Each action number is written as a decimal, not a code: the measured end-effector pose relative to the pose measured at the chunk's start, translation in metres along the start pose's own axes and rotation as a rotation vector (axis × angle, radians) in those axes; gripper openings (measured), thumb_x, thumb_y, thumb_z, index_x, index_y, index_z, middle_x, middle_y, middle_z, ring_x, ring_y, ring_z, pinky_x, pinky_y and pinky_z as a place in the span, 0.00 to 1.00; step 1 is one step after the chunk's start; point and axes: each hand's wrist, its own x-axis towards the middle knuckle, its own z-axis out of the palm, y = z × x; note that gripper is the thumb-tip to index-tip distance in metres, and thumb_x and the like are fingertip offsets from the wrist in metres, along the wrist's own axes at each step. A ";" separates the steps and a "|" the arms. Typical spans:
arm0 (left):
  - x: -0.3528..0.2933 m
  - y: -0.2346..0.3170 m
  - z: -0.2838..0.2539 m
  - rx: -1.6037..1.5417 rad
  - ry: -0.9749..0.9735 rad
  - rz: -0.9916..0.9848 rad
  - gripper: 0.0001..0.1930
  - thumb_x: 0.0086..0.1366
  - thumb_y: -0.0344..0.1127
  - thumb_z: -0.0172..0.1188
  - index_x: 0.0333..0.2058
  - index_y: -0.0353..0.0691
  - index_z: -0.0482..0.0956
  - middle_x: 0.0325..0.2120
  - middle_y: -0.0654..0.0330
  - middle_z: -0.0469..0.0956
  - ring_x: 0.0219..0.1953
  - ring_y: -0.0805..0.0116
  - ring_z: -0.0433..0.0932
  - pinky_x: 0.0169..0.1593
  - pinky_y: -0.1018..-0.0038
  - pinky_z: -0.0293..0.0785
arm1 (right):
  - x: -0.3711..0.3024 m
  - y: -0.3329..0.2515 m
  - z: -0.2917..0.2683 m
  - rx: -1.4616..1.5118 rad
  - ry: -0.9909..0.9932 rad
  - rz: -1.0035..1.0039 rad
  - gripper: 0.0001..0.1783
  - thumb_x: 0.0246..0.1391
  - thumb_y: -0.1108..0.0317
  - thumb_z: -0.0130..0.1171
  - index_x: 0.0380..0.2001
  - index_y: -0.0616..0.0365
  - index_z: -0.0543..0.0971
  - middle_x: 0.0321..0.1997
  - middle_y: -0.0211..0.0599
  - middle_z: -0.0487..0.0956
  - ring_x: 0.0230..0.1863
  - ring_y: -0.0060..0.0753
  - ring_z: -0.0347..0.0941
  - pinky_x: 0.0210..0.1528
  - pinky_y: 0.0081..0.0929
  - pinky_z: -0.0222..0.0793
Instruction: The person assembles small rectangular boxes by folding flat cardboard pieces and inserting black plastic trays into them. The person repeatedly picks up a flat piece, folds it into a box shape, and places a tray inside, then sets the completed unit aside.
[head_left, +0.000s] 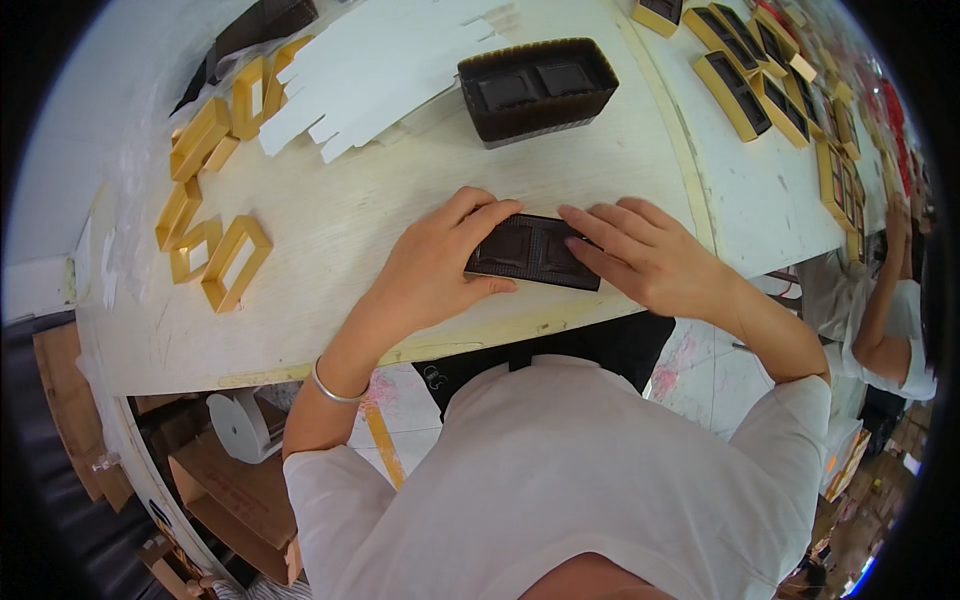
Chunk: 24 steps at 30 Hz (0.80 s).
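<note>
Nearby, tray stack point(537, 120), gold frames point(252, 272); left grip point(432, 262) clasps black tray point(530, 250); right grip point(652, 258) atop, hold unclear.

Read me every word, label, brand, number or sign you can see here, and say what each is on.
No wording can be read with certainty.
Cardboard box, lower left: faint reddish print, too blurred to read.
Black cloth: a small pale curled mark, too small to make out.
Held dark tray: no lettering visible.

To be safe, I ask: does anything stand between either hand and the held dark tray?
Nothing visible. The left hand grips the dark tray at its left end, and the right hand reaches over its right part. The stack of dark trays stands beyond, apart from both.
</note>
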 end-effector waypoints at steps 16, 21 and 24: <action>-0.144 -0.084 -0.110 0.769 0.612 -0.555 0.36 0.49 0.47 0.69 0.57 0.43 0.69 0.57 0.48 0.67 0.59 0.48 0.63 0.59 0.55 0.60 | -0.105 0.116 -0.112 -0.587 0.425 0.601 0.29 0.52 0.67 0.63 0.58 0.51 0.70 0.65 0.41 0.65 0.67 0.45 0.57 0.67 0.40 0.53; -0.172 -0.094 -0.111 0.860 0.488 -0.754 0.34 0.51 0.47 0.65 0.57 0.44 0.69 0.58 0.57 0.66 0.56 0.52 0.63 0.59 0.56 0.55 | 0.029 0.080 -0.046 0.008 0.258 0.369 0.29 0.43 0.72 0.66 0.53 0.57 0.73 0.60 0.44 0.69 0.60 0.48 0.64 0.62 0.38 0.59; -0.151 -0.073 -0.088 0.908 0.454 -0.576 0.32 0.50 0.48 0.67 0.53 0.44 0.71 0.56 0.54 0.68 0.55 0.51 0.63 0.58 0.54 0.55 | 0.049 0.091 -0.013 -0.193 0.186 0.135 0.10 0.44 0.73 0.56 0.33 0.60 0.77 0.37 0.37 0.73 0.44 0.38 0.70 0.47 0.33 0.64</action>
